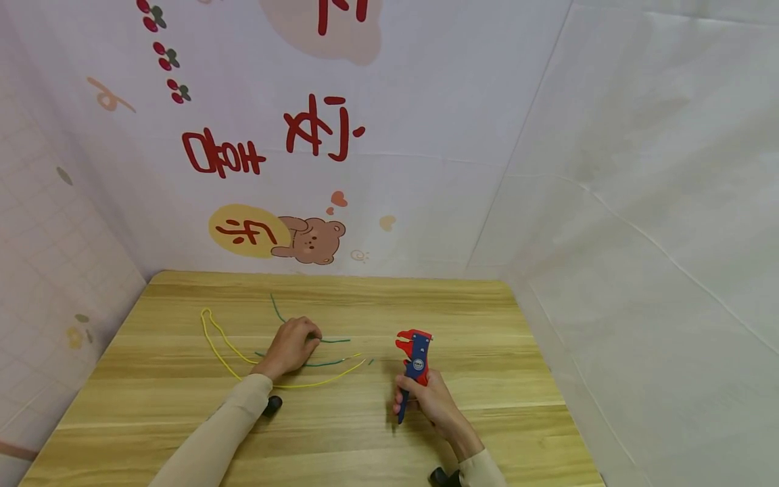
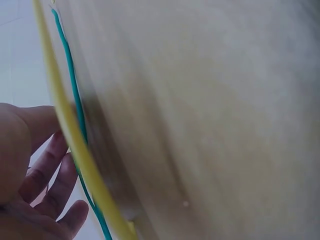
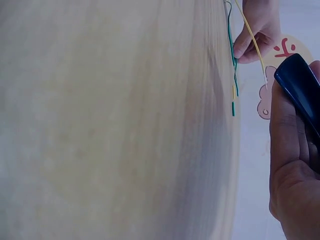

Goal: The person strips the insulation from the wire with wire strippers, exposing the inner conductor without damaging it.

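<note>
Curled round the stripper (image 1: 418, 357), our right hand (image 1: 433, 399) points it forward; our left hand (image 1: 293, 345), outstretched, pinches a green wire (image 1: 335, 341).

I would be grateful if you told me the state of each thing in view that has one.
Left hand: pinching the upper green wire.
Right hand: gripping the wire stripper.
Wire stripper: held, jaws parted.
Upper green wire: partly hidden by the left hand.
Lower green wire: partly hidden, right end showing.
Yellow wire: bent back in a loop, one end pale-tipped.
Green scrap: short, lying loose.
</note>
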A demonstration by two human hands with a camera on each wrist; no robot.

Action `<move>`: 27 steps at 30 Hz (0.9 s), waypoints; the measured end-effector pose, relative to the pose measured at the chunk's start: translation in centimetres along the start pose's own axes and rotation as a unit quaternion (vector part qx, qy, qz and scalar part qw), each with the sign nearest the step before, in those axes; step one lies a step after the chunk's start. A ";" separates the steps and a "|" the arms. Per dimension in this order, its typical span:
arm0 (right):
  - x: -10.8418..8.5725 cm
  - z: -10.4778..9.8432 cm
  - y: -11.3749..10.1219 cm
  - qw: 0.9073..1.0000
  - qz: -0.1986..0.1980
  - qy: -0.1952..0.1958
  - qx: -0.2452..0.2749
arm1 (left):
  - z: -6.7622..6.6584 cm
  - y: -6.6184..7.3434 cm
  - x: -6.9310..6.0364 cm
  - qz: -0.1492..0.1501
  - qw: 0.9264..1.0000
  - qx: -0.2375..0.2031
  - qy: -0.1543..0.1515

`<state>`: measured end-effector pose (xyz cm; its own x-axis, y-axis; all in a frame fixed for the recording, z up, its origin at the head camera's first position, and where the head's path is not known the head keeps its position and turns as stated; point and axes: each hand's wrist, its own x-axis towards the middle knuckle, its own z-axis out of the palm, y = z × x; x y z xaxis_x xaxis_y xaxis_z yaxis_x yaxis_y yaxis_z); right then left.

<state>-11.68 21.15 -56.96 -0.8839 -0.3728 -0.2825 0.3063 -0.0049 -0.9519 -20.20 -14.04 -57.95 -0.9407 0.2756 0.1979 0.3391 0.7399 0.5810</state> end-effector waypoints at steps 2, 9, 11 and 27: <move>0.0 0.0 0.1 1.000 0.000 0.000 0.002 | 0.1 0.0 0.0 0.000 1.000 -0.001 -0.002; -0.1 0.0 0.3 1.000 0.000 -0.002 0.011 | 0.4 -0.3 0.0 0.001 1.000 -0.011 -0.009; -0.1 0.0 0.3 1.000 0.000 -0.002 0.011 | 0.5 -0.4 -0.1 0.004 1.000 -0.014 -0.008; -0.1 0.2 0.1 1.000 -0.004 -0.005 0.010 | 0.3 0.0 -0.4 0.019 0.999 -0.035 0.012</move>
<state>-11.48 20.99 -57.04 -0.8831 -0.3812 -0.2735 0.3059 -0.0259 -0.9517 -19.86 -13.97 -58.32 -0.9277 0.2864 0.2395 0.3730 0.6841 0.6268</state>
